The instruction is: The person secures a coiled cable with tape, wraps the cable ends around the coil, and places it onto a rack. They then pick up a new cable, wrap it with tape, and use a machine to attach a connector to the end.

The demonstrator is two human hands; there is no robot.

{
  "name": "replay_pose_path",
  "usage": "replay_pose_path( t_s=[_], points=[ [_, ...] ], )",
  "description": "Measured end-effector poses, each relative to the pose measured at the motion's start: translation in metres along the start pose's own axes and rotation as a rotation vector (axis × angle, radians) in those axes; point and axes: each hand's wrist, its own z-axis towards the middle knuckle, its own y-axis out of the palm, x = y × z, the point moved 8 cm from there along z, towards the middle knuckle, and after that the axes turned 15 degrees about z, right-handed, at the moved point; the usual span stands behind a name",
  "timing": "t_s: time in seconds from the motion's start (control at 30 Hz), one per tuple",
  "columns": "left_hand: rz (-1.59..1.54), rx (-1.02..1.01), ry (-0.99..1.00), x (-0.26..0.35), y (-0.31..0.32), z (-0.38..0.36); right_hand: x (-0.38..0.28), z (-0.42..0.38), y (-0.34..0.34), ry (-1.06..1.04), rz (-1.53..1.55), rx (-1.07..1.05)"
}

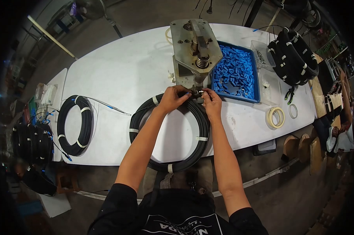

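Observation:
A coil of black cable [203, 129], bound with white tape bands, lies at the table's front edge and partly overhangs it. At its far side, my left hand [174, 98] is closed, with thumb and fingers pinched together beside the foot of a metal bench press [198, 49]. My right hand [212, 104] pinches just across from it, with a tiny pale piece at the fingertips. Both hands are just under the press ram [199, 81]. What each hand pinches is too small and too hidden to name.
Right of the press stands a blue tray [239, 98] of small blue connectors, with a clear bin [262, 55] beyond. Tape rolls [275, 117], pliers [289, 95] and a stack of black coils [292, 58] lie farther right. Another cable coil [86, 117] rests at left.

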Motion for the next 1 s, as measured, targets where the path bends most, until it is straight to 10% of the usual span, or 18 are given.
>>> replay_pose_path(
  t_s=[1.0],
  points=[
    [0.102, 0.058, 0.055, 0.016, -0.009, -0.004, -0.001, 0.000, 0.001, -0.028, -0.033, 0.000]
  ],
)
